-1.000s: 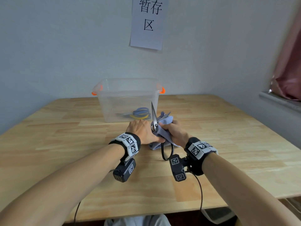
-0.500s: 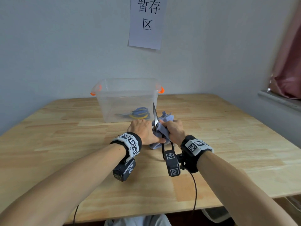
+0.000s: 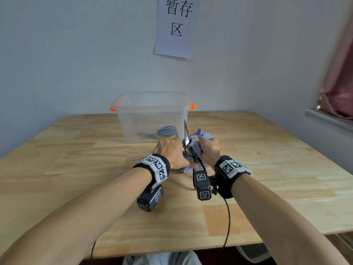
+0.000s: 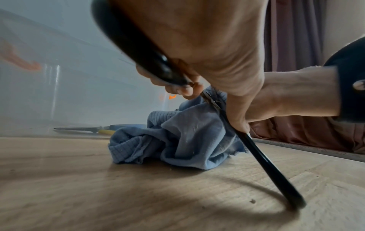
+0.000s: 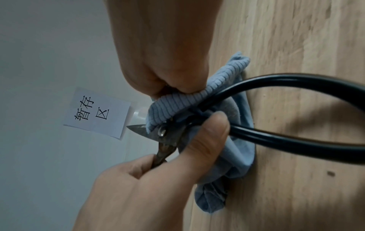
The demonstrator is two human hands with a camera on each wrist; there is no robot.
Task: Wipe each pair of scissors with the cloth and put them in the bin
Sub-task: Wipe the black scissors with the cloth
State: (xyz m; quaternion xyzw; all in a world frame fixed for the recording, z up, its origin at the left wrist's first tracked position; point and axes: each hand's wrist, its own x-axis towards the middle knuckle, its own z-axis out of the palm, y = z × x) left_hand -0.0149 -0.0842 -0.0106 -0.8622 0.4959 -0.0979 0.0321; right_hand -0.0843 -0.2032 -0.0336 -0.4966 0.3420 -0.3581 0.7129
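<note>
— Right, what do my hands have?

— Your left hand [image 3: 170,154] grips the black-handled scissors [image 3: 188,145] near the pivot — thumb [image 5: 205,137] pressed on the handle neck, fingers curled round the other side. The blades point up and away, the tip standing in front of the bin [image 3: 152,115]. One handle loop rests its end on the table [image 3: 76,169].

— And the right?

— I see the right hand [image 3: 209,150] closed round the blue cloth [image 4: 183,136], bunching it against the blades just above the pivot. Its fingers are tightly curled; the fingertips themselves are hidden in the fabric. The rest of the cloth hangs down and lies crumpled on the wood beneath the scissors.

— Where is the bin from here?

— Just beyond both hands, clear plastic with orange handles, standing near the wall. Inside it lie scissors with blue and yellow handles [image 3: 165,132], flat on the bottom. A paper sign [image 3: 176,25] hangs on the wall above it.
</note>
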